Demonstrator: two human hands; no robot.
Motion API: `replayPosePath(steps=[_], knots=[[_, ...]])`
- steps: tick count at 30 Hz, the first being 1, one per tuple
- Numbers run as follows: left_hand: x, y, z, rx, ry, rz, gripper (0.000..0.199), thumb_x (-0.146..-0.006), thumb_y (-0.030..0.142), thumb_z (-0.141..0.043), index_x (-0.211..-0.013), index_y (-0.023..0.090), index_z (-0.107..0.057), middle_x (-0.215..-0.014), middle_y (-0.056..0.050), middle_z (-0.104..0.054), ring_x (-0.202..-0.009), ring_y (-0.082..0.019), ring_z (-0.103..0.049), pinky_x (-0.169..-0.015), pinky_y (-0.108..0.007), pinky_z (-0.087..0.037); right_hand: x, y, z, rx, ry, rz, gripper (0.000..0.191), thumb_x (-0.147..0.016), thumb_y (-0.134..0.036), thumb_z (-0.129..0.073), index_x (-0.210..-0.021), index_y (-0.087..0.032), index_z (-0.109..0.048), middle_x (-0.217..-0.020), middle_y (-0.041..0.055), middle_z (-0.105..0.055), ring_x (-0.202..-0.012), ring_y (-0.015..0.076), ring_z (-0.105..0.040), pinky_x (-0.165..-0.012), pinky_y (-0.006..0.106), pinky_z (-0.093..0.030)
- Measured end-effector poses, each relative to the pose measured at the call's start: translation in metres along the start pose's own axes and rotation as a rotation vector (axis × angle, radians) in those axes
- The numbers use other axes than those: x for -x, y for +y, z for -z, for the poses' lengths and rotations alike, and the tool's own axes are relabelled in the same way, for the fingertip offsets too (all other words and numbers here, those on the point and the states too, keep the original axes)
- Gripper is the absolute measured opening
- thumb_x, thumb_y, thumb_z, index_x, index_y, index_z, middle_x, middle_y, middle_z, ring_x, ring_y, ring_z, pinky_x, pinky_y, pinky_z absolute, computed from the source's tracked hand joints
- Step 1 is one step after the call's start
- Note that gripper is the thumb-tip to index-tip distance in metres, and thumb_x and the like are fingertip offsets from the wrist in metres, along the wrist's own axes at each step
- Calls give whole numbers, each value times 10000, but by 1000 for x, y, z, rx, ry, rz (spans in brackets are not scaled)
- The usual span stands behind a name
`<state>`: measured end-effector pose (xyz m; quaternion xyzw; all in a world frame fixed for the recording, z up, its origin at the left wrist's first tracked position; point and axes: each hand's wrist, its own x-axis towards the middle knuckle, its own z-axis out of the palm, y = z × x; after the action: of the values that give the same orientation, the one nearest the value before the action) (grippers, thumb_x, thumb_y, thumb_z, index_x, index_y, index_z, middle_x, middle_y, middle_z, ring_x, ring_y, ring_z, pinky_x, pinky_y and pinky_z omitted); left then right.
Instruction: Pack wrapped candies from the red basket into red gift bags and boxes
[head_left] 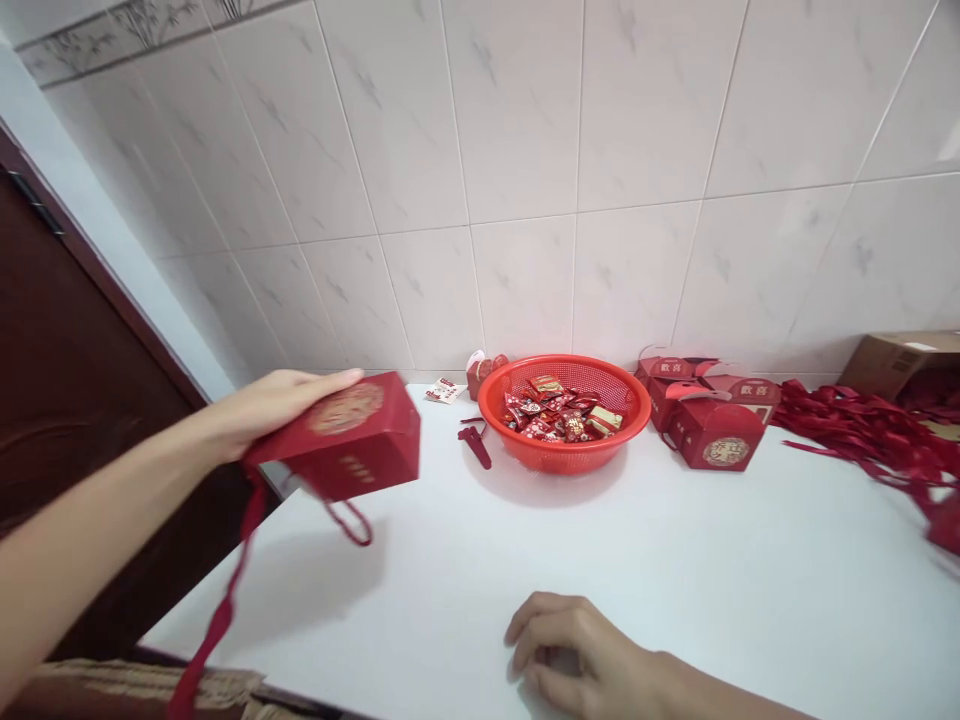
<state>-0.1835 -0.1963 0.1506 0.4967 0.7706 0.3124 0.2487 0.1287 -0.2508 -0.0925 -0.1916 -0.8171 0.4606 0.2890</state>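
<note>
My left hand [281, 405] holds a red box [360, 440] with gold print above the left part of the white table, tilted on its side. A dark red ribbon [217, 620] hangs from the box, and a small loop of it shows underneath. My right hand [562, 650] rests near the table's front edge with loosely curled fingers and nothing visible in them. Beyond the hands, a red plastic basket [555, 460] holds several red and gold wrapped packets [551, 415].
Several red gift boxes [724, 435] stand right of the basket. Red ribbons [855, 430] lie in a heap farther right, beside a cardboard box [889, 360]. A small red strip [476, 447] and a printed card [445, 390] lie left of the basket. Tiled wall behind.
</note>
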Motion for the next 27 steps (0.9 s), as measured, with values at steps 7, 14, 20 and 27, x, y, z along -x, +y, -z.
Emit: replayPosePath(steps=[7, 14, 20, 27], knots=[[-39, 15, -68, 128, -172, -238, 452, -613, 577, -797, -805, 170, -747, -827, -56, -758, -735, -210, -674, -608, -260, -504, -5, 13, 9, -159, 191, -143, 162, -798, -209, -596, -908, -152, -700, -940, 66, -666, -647, 110, -592, -625, 248, -468], [-35, 9, -113, 147, -526, -332, 501, -672, 470, -782, -1060, 168, -686, -844, -25, -682, -619, -126, -605, -560, -241, -453, -9, 18, 18, -243, 384, -319, 364, -867, -427, -607, -1122, -172, -558, -626, -47, -532, -602, 142, -564, -635, 289, -432], [-11, 12, -117, 157, -691, -428, 445, -714, 387, -740, -1096, 176, -652, -1110, -64, -658, -608, -89, -599, -626, -267, -482, -9, 21, 20, -180, 511, -292, 509, -895, -573, -556, -1218, -192, -455, -669, -31, -543, -661, 179, -575, -646, 314, -441], [1, 9, -120, 140, -697, -585, 403, -822, 374, -651, -1174, 178, -656, -863, -37, -681, -666, -141, -628, -605, -252, -472, -9, 19, 23, 148, 590, -98, 438, -952, -400, -518, -1342, -227, -422, -1029, 85, -639, -832, 195, -626, -774, 358, -530]])
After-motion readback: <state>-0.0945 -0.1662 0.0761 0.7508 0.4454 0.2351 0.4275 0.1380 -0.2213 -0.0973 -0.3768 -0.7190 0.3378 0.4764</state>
